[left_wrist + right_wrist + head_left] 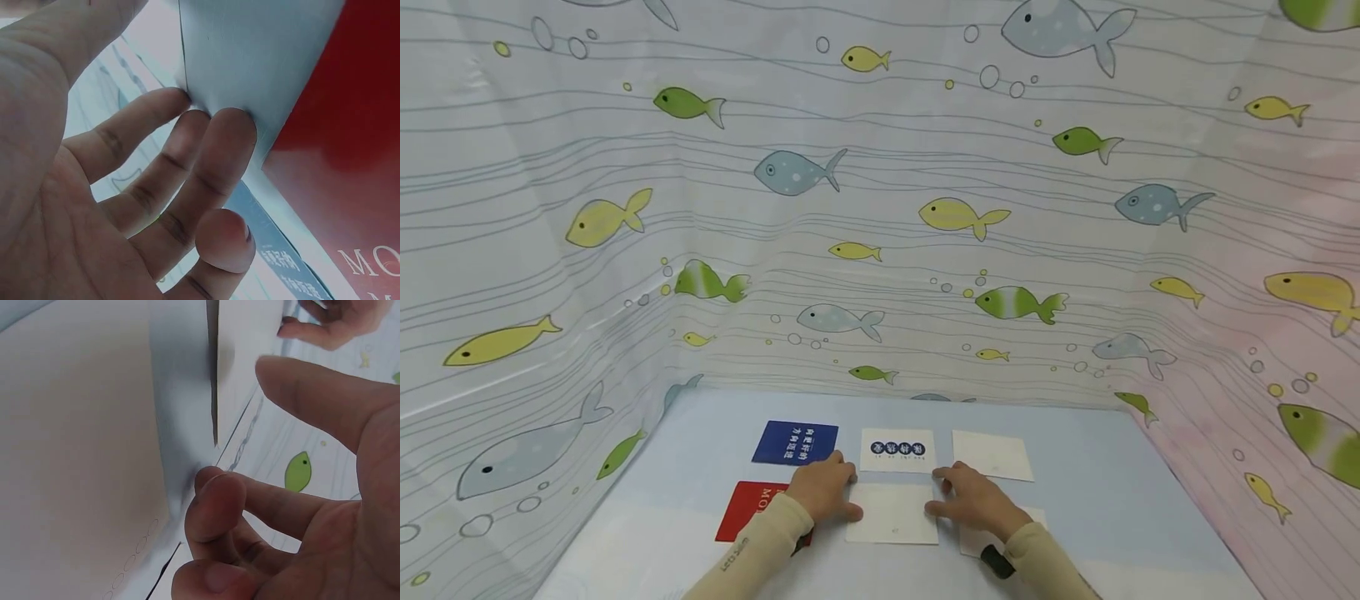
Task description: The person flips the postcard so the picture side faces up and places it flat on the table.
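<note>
A plain white card (891,525) lies at the front middle of the table, between the two hands. At its left edge is my left hand (823,487), thumb by the card and fingertips (231,125) down on the table surface. My right hand (976,500) is at the card's right edge. Its thumb (306,387) is extended toward that edge, which looks slightly raised in the right wrist view. The other right fingers are loosely bent near the table. Neither hand visibly grips the card. The left forearm partly covers a red card (741,508) with pale lettering.
Behind lie a blue card (793,443) with white characters, a white card (897,463) with blue circles, and a blank white card (992,456). Another white card (973,543) is partly under the right hand. Fish-patterned sheeting (895,292) encloses the pale table (647,500).
</note>
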`<state>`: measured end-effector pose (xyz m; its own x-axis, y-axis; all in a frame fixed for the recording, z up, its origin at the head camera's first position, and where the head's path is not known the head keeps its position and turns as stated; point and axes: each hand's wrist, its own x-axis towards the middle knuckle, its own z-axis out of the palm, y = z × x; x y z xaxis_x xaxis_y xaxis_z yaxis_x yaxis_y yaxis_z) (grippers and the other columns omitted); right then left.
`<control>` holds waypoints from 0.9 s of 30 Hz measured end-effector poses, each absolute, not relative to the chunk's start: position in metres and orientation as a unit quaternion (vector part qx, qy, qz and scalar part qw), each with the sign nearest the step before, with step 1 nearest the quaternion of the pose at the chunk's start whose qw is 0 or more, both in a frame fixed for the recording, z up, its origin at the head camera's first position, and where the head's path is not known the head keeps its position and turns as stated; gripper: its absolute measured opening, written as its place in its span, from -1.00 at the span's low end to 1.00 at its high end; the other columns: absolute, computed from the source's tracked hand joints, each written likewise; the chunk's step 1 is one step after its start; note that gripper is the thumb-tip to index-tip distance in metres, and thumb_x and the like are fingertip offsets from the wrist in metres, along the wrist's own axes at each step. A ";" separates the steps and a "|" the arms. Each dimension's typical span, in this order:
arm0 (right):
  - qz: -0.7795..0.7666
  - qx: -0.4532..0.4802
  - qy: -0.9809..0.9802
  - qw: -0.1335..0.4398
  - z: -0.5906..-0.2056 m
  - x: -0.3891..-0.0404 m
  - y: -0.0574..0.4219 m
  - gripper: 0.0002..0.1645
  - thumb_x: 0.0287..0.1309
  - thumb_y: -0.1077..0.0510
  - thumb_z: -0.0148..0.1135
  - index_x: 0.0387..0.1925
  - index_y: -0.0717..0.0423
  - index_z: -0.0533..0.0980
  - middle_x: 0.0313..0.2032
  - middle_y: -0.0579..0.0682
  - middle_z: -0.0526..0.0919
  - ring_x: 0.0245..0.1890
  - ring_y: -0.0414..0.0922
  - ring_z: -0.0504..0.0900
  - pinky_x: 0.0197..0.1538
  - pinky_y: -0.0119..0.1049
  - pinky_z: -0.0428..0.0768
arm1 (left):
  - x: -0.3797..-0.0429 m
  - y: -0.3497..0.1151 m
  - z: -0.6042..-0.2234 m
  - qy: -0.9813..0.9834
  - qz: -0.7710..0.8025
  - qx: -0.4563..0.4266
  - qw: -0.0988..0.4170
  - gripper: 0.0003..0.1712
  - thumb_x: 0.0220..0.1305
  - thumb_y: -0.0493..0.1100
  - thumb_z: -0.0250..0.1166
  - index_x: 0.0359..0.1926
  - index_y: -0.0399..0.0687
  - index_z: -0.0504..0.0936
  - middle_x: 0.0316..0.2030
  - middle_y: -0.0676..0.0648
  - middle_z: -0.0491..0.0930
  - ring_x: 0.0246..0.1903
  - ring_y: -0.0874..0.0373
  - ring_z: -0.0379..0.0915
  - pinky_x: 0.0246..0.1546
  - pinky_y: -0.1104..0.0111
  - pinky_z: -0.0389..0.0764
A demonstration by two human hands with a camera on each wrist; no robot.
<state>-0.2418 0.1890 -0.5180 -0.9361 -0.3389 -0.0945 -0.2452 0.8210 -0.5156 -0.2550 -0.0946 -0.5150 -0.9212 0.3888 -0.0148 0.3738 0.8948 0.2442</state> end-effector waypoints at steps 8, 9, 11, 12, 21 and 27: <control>-0.246 -0.152 0.952 0.095 -0.522 -0.243 0.191 -0.30 -0.08 -0.13 0.62 0.06 0.11 0.61 -0.24 -0.12 0.51 -0.26 -0.14 0.44 -0.09 -0.05 0.52 | -0.255 -0.094 -0.515 0.971 0.134 0.196 0.038 -0.46 -0.12 0.15 0.65 -0.19 -0.01 0.68 -0.34 0.05 0.46 -0.46 0.14 0.36 -0.39 0.24 0.51; -0.248 -0.150 0.952 0.096 -0.522 -0.243 0.191 -0.31 -0.09 -0.12 0.62 0.05 0.09 0.61 -0.24 -0.13 0.51 -0.26 -0.14 0.45 -0.08 -0.04 0.52 | -0.255 -0.094 -0.515 0.971 0.135 0.196 0.037 -0.46 -0.12 0.15 0.65 -0.19 -0.01 0.67 -0.35 0.06 0.46 -0.47 0.14 0.36 -0.40 0.24 0.50; -0.251 -0.151 0.951 0.095 -0.522 -0.243 0.191 -0.34 -0.10 -0.09 0.64 0.02 0.07 0.60 -0.23 -0.12 0.52 -0.25 -0.14 0.46 -0.06 -0.02 0.53 | -0.255 -0.094 -0.514 0.970 0.139 0.195 0.036 -0.45 -0.12 0.14 0.66 -0.18 -0.02 0.66 -0.36 0.06 0.45 -0.47 0.14 0.36 -0.40 0.24 0.49; -0.253 -0.151 0.951 0.094 -0.522 -0.242 0.191 -0.36 -0.11 -0.08 0.64 0.01 0.06 0.60 -0.23 -0.12 0.52 -0.25 -0.13 0.46 -0.06 -0.01 0.53 | -0.254 -0.094 -0.514 0.970 0.139 0.195 0.036 -0.45 -0.12 0.14 0.66 -0.18 -0.02 0.66 -0.36 0.06 0.44 -0.47 0.14 0.36 -0.40 0.25 0.48; -0.271 -0.137 0.947 0.104 -0.518 -0.239 0.187 -0.35 -0.10 0.01 0.65 0.01 0.01 0.50 -0.21 -0.08 0.53 -0.24 -0.09 0.48 -0.07 0.03 0.51 | -0.254 -0.093 -0.519 0.969 0.174 0.167 0.056 -0.40 -0.12 0.12 0.64 -0.09 -0.05 0.66 -0.29 -0.01 0.50 -0.42 0.09 0.39 -0.32 0.14 0.57; -0.269 -0.141 0.948 0.098 -0.519 -0.238 0.187 -0.32 -0.11 0.00 0.65 0.01 0.00 0.46 -0.22 -0.09 0.54 -0.26 -0.11 0.48 -0.12 -0.01 0.51 | -0.254 -0.095 -0.526 0.964 0.221 0.121 0.080 -0.37 -0.10 0.12 0.62 -0.05 -0.09 0.64 -0.33 -0.04 0.62 -0.43 0.05 0.43 -0.32 0.09 0.55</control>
